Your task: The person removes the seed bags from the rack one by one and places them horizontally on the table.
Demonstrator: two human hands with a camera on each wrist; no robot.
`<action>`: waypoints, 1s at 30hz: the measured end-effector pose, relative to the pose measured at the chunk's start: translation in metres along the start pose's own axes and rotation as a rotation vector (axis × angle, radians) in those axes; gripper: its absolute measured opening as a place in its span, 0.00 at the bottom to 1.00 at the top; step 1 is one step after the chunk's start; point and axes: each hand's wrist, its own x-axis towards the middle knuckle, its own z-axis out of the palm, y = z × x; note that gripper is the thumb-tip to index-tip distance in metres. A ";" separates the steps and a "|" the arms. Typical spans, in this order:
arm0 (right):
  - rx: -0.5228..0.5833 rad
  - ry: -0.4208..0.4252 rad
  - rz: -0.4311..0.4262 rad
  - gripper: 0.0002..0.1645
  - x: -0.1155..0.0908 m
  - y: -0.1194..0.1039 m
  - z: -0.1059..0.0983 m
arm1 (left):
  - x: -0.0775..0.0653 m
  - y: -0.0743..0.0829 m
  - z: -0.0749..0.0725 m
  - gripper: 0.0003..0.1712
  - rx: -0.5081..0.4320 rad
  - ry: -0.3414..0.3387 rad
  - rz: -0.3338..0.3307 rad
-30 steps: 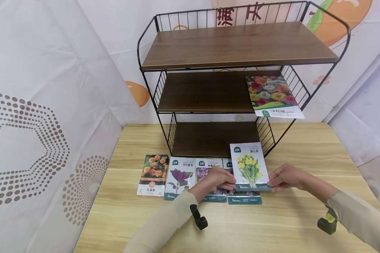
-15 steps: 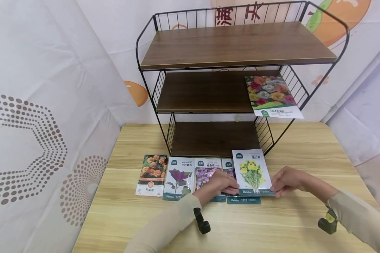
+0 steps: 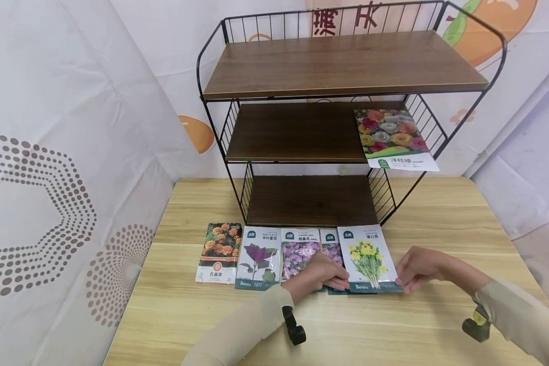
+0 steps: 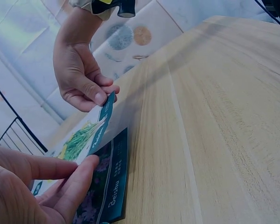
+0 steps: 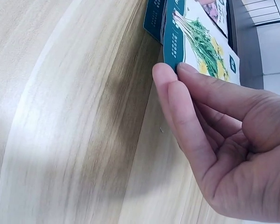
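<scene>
Both hands pinch the lower corners of a white seed packet (image 3: 368, 259) with yellow flowers and a teal bottom band. My left hand (image 3: 321, 273) grips its left corner, thumb and fingers together in the left wrist view. At the right corner, my right hand (image 3: 422, 267) pinches the edge between thumb and fingertips. The packet partly covers a purple-flower packet (image 3: 330, 250). In the left wrist view its lower edge is raised above that covered packet (image 4: 113, 186). Left of them lie another purple-flower packet (image 3: 299, 249), partly behind the left hand, a purple-leaf packet (image 3: 258, 257) and an orange marigold packet (image 3: 219, 253).
A three-tier rack (image 3: 347, 66) with brown boards and black wire sides stands behind the packets on the wooden table (image 3: 164, 315). A packet with multicoloured flowers (image 3: 395, 137) lies on its middle shelf at the right, sticking out past the front edge. Patterned white cloth (image 3: 73, 101) hangs around.
Both hands have brought the yellow-flower packet down and slightly right, toward the table and the right end of the row. The other packets keep their places.
</scene>
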 end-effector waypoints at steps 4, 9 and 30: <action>-0.021 -0.007 0.001 0.13 -0.003 0.002 0.001 | -0.001 0.000 0.004 0.02 0.003 -0.022 -0.017; -0.047 -0.011 0.034 0.12 -0.007 0.004 0.000 | -0.001 0.000 0.009 0.02 0.021 -0.036 -0.035; -0.090 0.006 0.072 0.13 -0.029 0.014 -0.022 | 0.009 0.012 0.040 0.03 0.052 -0.075 -0.019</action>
